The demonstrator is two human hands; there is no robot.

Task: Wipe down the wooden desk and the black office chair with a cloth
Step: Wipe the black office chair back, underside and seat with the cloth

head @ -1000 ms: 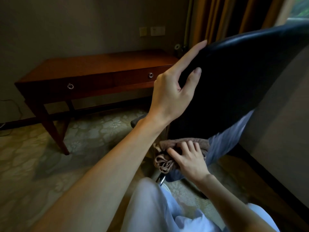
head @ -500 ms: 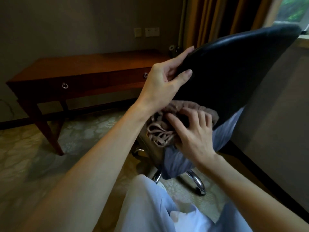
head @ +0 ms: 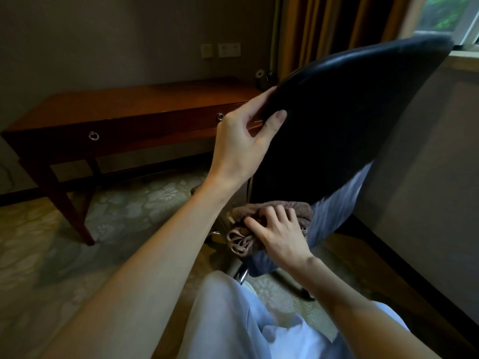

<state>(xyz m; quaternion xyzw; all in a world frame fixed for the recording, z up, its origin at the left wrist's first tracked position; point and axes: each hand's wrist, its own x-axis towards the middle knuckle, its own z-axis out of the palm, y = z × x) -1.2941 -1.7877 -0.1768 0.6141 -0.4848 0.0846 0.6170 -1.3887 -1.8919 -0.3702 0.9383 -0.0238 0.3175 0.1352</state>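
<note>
the left hand [head: 241, 146] grips the left edge of the black office chair [head: 347, 120], its thumb laid across the near face of the backrest and the other fingers [head: 255, 104] curled round the rim to the far side, so the backrest is pinched between them. the chair is tipped, its padded back slanting up toward the window [head: 451, 16] at the top right, and a curved chrome leg [head: 239, 277] shows below it near the floor. the right hand [head: 281, 234] is low on the backrest, pressing a bunched brown cloth [head: 259, 226] against the chair's lower part; its fingers lie bent and slightly spread over the cloth, and looped folds of the fabric hang out to the left of the thumb. whether the fingertips dig into the cloth or only rest on it cannot be told. a pale blue-grey surface [head: 337, 211] shows just under the black back, beside the cloth, motion-blurred. the wooden worktop [head: 145, 99] stands well apart from the chair against the far wall, with two ring pulls on its drawer front, the left ring pull [head: 93, 136] in plain sight and the other just behind the left hand's knuckles. a patterned carpet [head: 51, 242] covers the floor, brown curtains [head: 334, 32] hang behind the chair, and the person's light trousers [head: 233, 320] fill the bottom of the view.
</note>
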